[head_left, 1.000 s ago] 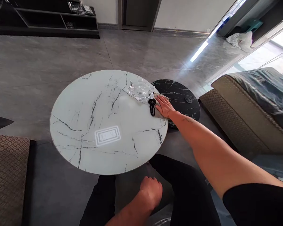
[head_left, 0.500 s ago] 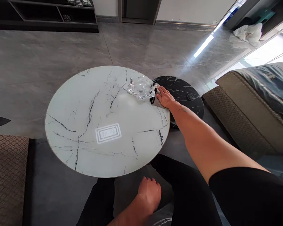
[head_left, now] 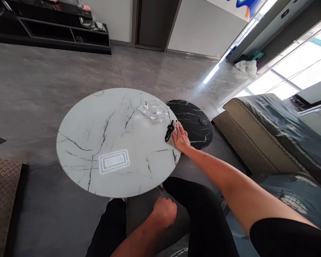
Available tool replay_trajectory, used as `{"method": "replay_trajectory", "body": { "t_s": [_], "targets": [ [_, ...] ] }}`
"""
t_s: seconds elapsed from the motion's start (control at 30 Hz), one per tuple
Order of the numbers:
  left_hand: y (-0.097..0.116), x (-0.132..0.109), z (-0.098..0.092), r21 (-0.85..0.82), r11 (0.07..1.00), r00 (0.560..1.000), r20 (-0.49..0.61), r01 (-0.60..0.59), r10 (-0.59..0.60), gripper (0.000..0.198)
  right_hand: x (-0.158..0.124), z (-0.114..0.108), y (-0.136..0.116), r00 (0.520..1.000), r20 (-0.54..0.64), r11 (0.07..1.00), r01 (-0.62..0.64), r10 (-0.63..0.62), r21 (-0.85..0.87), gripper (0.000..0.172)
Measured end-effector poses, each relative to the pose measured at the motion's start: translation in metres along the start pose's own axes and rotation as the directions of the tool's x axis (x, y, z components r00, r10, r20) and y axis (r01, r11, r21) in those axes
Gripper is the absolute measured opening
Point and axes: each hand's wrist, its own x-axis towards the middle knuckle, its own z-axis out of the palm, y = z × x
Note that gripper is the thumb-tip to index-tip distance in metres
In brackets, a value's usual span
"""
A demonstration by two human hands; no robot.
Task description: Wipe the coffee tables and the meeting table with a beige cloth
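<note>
My right hand (head_left: 181, 138) lies flat, fingers spread, on a greyish-beige cloth item (head_left: 172, 140) near the right edge of the white marble-look table (head_left: 77, 125). A looped black cord (head_left: 169, 131) sticks out from the item's left side; the hand covers part of the item, so its exact kind does not show. Farther back, apart from the hand, a clear faceted glass dish (head_left: 155, 110) stands on the table. My left hand (head_left: 165, 211) is closed in a fist between my legs, in front of the table, with nothing seen in it.
A lower black round table (head_left: 192, 119) adjoins on the right, partly under the white one. A plastic-covered sofa (head_left: 246, 121) stands beyond it. At the left is a patterned brown seat (head_left: 4, 189). A black TV cabinet (head_left: 50, 32) lines the back wall.
My right hand and the cloth item have moved along the table's right edge towards me, away from the glass dish. The left hand stays in a fist. The camera view has tilted up.
</note>
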Motion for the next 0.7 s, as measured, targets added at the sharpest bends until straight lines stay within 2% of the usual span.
{"method": "replay_trajectory", "body": {
  "t_s": [0.17, 0.33, 0.5, 0.57, 0.63, 0.7],
  "targets": [
    [-0.005, -0.007, -0.003, 0.043, 0.999, 0.998, -0.062, 0.006, -0.004, 0.041, -0.074, 0.006, -0.028, 0.994, -0.081, 0.98, -0.054, 0.071, 0.193, 0.079],
    [-0.009, -0.005, 0.002, 0.062, 0.998, 0.998, -0.054, 0.029, -0.026, 0.046, -0.146, 0.034, -0.049, 0.975, -0.074, 0.93, -0.176, 0.21, 0.324, 0.078],
    [-0.009, 0.004, 0.008, 0.076, 0.997, 0.999, -0.018, 0.028, -0.027, 0.048, -0.204, 0.067, -0.072, 0.933, -0.235, 0.744, -0.049, 0.272, 0.667, 0.075],
    [-0.001, 0.004, 0.01, 0.093, 0.995, 0.999, 0.04, 0.024, -0.028, 0.045, -0.219, 0.067, -0.083, 0.941, -0.162, 0.654, -0.076, 0.297, 0.753, 0.075],
    [0.012, -0.002, 0.015, 0.113, 0.993, 0.993, 0.113, 0.029, -0.042, 0.037, -0.23, 0.056, -0.096, 0.938, 0.011, 0.552, -0.213, 0.347, 0.806, 0.075],
    [0.025, -0.015, 0.024, 0.116, 0.992, 0.98, 0.188, 0.047, -0.069, 0.034, -0.244, 0.036, -0.107, 0.91, 0.155, 0.454, -0.333, 0.385, 0.826, 0.073]
  ]
}}
